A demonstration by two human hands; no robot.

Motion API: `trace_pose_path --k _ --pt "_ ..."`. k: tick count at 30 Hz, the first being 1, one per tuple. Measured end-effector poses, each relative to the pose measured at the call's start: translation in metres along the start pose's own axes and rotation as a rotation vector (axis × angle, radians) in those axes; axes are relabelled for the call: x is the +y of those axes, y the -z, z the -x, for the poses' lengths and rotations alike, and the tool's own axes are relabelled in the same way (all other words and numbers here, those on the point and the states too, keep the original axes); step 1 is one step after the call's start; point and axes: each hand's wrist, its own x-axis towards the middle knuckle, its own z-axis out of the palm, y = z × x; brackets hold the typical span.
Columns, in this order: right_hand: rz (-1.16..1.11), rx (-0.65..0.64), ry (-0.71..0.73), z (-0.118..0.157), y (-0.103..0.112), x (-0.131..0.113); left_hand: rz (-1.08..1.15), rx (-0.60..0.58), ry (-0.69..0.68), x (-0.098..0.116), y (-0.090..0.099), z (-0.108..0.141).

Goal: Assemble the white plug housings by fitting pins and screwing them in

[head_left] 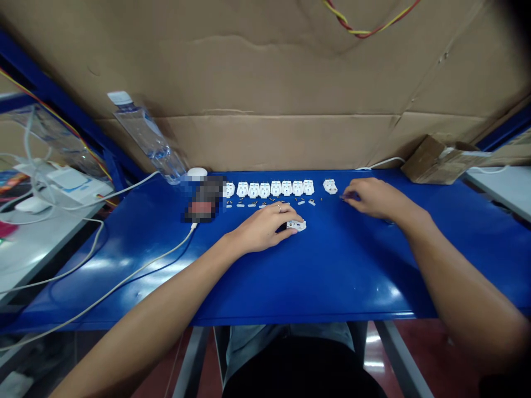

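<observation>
My left hand (269,226), a ring on one finger, grips a small white plastic housing (297,225) by its edges on the blue tabletop. My right hand (367,196) is to the right, its thumb and fingers pinched just above the table. Whatever sits between those fingertips is too small and dark to name. A similar white housing (330,187) lies by itself just left of my right hand. Farther left runs a row of several more white housings (276,188). In front of them lie small white strips (301,203) and tiny brass-coloured pieces (272,199).
A phone-like blurred object (207,199) with a white cable (166,254) lies at the left. Behind it leans a clear plastic bottle (151,138). A cardboard box (440,159) stands at the back right. Cardboard sheeting (265,83) walls the table's rear.
</observation>
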Motion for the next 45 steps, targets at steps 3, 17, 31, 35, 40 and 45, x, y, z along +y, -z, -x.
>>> trace_pose_path --k 3,17,31,35,40,45 --pt "0.087 -0.035 0.092 -0.005 -0.001 -0.029 0.001 0.000 -0.010 0.000 -0.001 0.000" --pt "-0.084 0.087 0.154 -0.018 -0.008 -0.049 -0.014 -0.004 -0.013 0.004 0.000 -0.003" --pt "-0.403 -0.051 0.553 0.000 -0.015 -0.102 0.096 0.037 0.114 -0.001 -0.001 -0.003" --pt "-0.405 -0.068 0.523 0.000 -0.014 -0.101 0.111 0.030 0.116 0.000 0.001 -0.004" --pt "-0.462 -0.063 0.520 0.001 -0.011 -0.101 0.108 0.023 0.103 0.000 0.002 -0.003" --pt "-0.493 0.006 0.487 0.001 -0.013 -0.095 0.113 0.027 0.109 0.000 0.003 -0.003"
